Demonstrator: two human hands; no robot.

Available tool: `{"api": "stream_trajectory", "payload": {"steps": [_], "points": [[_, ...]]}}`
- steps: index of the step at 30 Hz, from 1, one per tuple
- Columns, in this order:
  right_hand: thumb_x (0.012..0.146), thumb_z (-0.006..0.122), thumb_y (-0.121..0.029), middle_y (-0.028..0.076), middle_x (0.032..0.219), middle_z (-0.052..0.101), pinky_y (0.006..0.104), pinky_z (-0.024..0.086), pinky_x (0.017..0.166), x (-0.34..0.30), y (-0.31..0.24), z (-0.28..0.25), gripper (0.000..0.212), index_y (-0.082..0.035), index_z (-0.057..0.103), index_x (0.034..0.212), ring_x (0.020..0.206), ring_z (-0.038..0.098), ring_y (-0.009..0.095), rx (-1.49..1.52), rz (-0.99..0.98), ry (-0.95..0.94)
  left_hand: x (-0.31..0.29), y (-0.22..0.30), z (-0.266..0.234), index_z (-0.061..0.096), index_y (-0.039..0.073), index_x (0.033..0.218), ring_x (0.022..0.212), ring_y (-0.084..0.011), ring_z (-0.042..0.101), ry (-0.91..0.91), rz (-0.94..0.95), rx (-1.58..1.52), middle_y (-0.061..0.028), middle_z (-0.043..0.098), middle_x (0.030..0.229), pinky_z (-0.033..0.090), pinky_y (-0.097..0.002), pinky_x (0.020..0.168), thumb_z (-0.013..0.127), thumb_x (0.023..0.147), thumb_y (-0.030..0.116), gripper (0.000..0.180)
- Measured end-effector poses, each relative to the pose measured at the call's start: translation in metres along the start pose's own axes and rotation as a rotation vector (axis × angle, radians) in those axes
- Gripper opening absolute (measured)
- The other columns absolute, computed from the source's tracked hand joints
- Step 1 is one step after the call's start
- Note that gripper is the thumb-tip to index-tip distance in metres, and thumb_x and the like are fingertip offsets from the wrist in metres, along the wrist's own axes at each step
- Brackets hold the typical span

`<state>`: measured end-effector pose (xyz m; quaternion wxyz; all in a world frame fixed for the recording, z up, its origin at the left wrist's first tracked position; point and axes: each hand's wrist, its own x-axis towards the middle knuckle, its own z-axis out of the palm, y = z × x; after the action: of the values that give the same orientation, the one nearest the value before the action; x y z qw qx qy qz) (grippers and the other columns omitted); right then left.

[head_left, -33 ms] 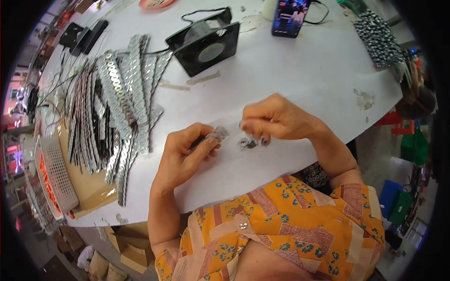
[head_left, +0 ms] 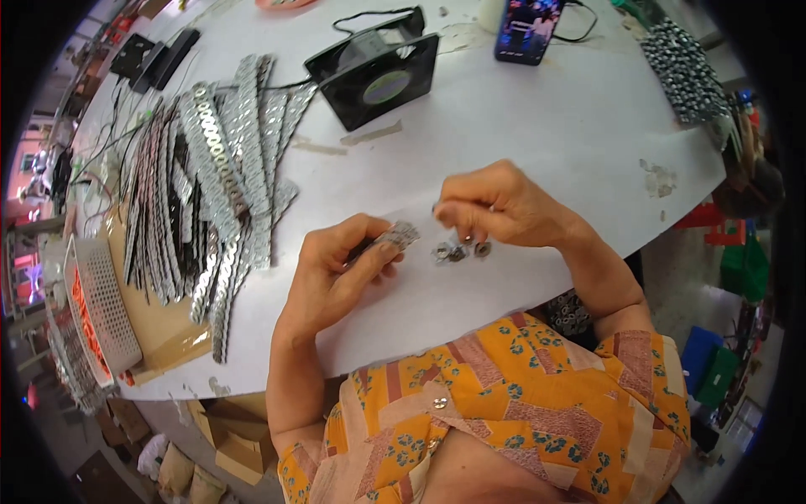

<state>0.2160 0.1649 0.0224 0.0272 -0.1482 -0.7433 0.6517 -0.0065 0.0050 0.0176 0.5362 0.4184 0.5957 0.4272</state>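
My left hand [head_left: 336,260] is closed on the end of a silver, glittery strip [head_left: 401,236], pinched between thumb and fingers. Most of the strip is hidden inside the hand. To its right, my right hand [head_left: 499,206] hovers over the table with thumb and fingertips pressed together. Something small and dark shows at those fingertips, too tiny to name. Just below the right hand lies a small cluster of round metal pieces [head_left: 453,252], some silver and some dark.
Many silver strips [head_left: 222,168] are heaped at left, beside a white perforated basket [head_left: 109,302] with orange contents. A black fan [head_left: 378,84] and a lit phone [head_left: 525,32] stand at the back. A bag of small shiny pieces [head_left: 680,71] sits far right. Open cardboard [head_left: 239,449] is below the table.
The whole view has shifted slightly. My right hand has moved very little, its fingers still pinched above the metal pieces. The left hand keeps its hold on the strip.
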Motion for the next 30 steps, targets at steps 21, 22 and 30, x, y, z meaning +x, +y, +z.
{"api": "stream_trajectory", "payload": {"steps": [21,22,30], "points": [[0.106,0.062,-0.026,0.007,0.064,0.057,0.0343,0.045,0.049,0.014,0.020,0.026,0.033,-0.003,0.055,0.083,0.054,0.058,0.022,-0.304,-0.355,0.077,-0.004,-0.004,0.009,0.069,-0.005,0.102,0.069,-0.0101,0.067,-0.092,0.154,0.138,-0.0072,0.072,0.081,0.053,-0.0248,0.062,0.068,0.096,0.000,0.007],[0.105,0.062,-0.026,0.008,0.063,0.054,0.0375,0.044,0.049,0.014,0.020,0.027,0.034,-0.003,0.052,0.081,0.053,0.056,0.027,-0.502,-0.462,0.135,-0.004,-0.002,0.010,0.069,-0.005,0.102,0.069,-0.0101,0.067,-0.095,0.155,0.138,-0.0072,0.072,0.081,0.053,-0.0248,0.062,0.068,0.096,0.000,0.007],[0.103,0.065,-0.025,0.010,0.063,0.050,0.0400,0.043,0.051,0.015,0.022,0.027,0.034,-0.004,0.050,0.082,0.053,0.053,0.031,-0.512,-0.418,0.178,-0.001,-0.004,0.012,0.070,-0.006,0.103,0.069,-0.0092,0.067,-0.054,0.116,0.068,-0.0060,0.072,0.081,0.053,-0.0234,0.062,0.069,0.098,0.003,0.010]]}}
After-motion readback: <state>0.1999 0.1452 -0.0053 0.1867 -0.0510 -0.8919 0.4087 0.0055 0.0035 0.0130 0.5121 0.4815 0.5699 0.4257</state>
